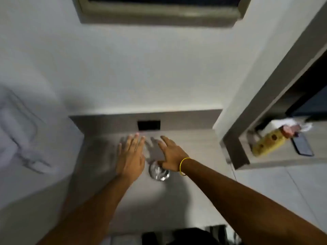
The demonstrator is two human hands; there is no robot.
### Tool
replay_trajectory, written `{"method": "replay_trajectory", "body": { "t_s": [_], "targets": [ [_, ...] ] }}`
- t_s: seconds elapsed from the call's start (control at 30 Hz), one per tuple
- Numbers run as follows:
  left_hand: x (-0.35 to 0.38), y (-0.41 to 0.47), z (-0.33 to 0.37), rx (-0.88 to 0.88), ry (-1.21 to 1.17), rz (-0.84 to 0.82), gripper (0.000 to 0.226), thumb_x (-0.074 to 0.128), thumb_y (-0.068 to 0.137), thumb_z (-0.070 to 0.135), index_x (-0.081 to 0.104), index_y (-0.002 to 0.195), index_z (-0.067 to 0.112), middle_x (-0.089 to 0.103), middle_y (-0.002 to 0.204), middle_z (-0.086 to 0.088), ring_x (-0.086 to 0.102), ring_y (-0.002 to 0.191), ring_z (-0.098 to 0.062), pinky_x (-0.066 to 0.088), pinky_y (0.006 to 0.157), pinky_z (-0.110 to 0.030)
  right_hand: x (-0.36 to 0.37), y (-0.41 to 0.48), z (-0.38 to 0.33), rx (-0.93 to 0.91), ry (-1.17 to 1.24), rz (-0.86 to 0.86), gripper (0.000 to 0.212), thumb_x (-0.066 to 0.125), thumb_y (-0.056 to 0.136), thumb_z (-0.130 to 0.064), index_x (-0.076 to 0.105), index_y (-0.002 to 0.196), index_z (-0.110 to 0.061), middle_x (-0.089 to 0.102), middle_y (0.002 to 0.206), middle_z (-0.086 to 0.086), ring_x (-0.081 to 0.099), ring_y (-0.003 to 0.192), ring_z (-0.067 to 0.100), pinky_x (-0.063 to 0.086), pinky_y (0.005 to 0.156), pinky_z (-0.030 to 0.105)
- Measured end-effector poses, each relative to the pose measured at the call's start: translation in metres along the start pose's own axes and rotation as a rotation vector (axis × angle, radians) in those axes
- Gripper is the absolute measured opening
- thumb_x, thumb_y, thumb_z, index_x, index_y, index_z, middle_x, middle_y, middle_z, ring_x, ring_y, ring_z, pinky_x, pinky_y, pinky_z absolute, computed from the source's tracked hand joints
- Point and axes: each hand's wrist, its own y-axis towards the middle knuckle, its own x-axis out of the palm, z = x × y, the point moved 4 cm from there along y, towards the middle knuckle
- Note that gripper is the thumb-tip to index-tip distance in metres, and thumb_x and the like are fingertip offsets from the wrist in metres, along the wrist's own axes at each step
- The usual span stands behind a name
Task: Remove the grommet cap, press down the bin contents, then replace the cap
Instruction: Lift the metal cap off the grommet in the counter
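Left hand point(131, 156) flat, fingers spread, empty, over the middle of the grey worktop point(191, 188). Right hand point(170, 154) just beside it, fingers splayed, thumb touching the shiny round cap point(158, 173), gripping nothing. Cap seated in the worktop, midway, well short of the back edge. Yellow band point(182, 165) on right wrist. Blurred picture.

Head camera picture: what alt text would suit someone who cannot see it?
Two bare hands, left hand and right hand, reach open over a grey counter; the right thumb touches a shiny round cap. A yellow band circles the right wrist.
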Motion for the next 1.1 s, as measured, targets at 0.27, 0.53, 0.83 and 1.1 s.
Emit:
{"method": "replay_trajectory", "body": {
  "t_s": [0.27,0.53,0.83,1.1],
  "targets": [
    [0.136,-0.112,0.0,-0.142,-0.112,-0.386,0.068,0.042,0.095,0.035,0.051,0.157,0.009,0.045,0.168,-0.015,0.045,0.154,-0.038,0.045,0.111,-0.068,0.104,0.014,0.018,-0.111,-0.151,-0.211,0.124,0.084,0.063,-0.05,0.015,0.164,-0.031,0.021,0.168,0.01,0.034,0.146,0.039,0.054,0.099,0.052],
    [0.156,-0.122,0.006,-0.188,-0.131,-0.287,0.066,0.04,0.1,0.034,0.043,0.163,0.011,0.035,0.174,-0.013,0.033,0.161,-0.035,0.029,0.122,-0.07,0.111,0.029,0.022,-0.172,-0.32,-0.28,0.11,0.088,0.058,-0.035,0.035,0.153,-0.025,0.035,0.151,0.016,0.041,0.137,0.04,0.056,0.087,0.045],
    [0.157,-0.124,0.005,-0.204,-0.158,-0.205,0.065,0.04,0.102,0.034,0.044,0.163,0.014,0.036,0.174,-0.01,0.032,0.162,-0.033,0.026,0.125,-0.068,0.112,0.035,0.023,-0.206,-0.308,-0.332,0.101,0.086,0.058,-0.032,0.039,0.146,-0.023,0.038,0.143,0.018,0.048,0.127,0.042,0.056,0.081,0.045],
    [0.159,-0.125,0.005,-0.197,-0.136,-0.184,0.065,0.041,0.102,0.035,0.043,0.164,0.014,0.037,0.174,-0.011,0.032,0.162,-0.033,0.027,0.125,-0.068,0.116,0.036,0.025,-0.238,-0.27,-0.316,0.102,0.091,0.05,-0.031,0.043,0.139,-0.021,0.038,0.138,0.017,0.055,0.114,0.041,0.062,0.077,0.047]
  ]
}}
